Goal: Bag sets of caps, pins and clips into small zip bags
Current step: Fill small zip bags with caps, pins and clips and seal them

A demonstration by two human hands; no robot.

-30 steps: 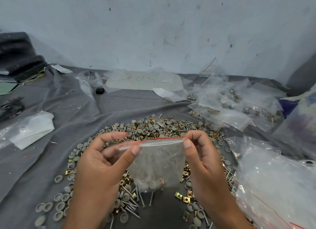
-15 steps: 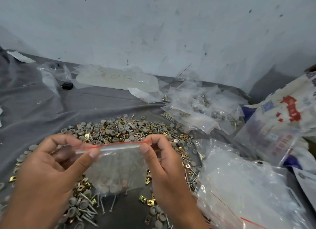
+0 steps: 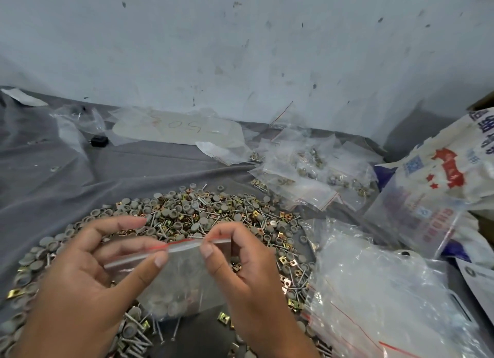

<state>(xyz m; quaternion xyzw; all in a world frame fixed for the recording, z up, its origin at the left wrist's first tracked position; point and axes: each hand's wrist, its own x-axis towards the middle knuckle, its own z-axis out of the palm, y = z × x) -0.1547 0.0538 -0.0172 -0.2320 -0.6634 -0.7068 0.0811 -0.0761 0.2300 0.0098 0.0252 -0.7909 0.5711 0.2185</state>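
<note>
A small clear zip bag (image 3: 181,282) with a red line along its seal hangs between my hands, with grey caps, pins and clips gathered at its bottom. My left hand (image 3: 80,285) pinches the seal strip at its left part between thumb and fingers. My right hand (image 3: 240,272) pinches the strip near its right end. Below and behind the bag lies a wide heap of loose grey caps, metal pins and brass clips (image 3: 187,213) on the grey cloth (image 3: 80,175).
Filled small zip bags (image 3: 307,175) are piled at the back right. A bundle of clear plastic bags (image 3: 374,299) lies at the right, with a printed white sack (image 3: 441,175) behind it. Loose plastic sheets (image 3: 173,127) and a small black object (image 3: 99,141) sit near the wall.
The camera has kept swinging to the right. Both hands stay pinched on the bag's seal, and my left thumb has slid right along the strip toward my right hand.
</note>
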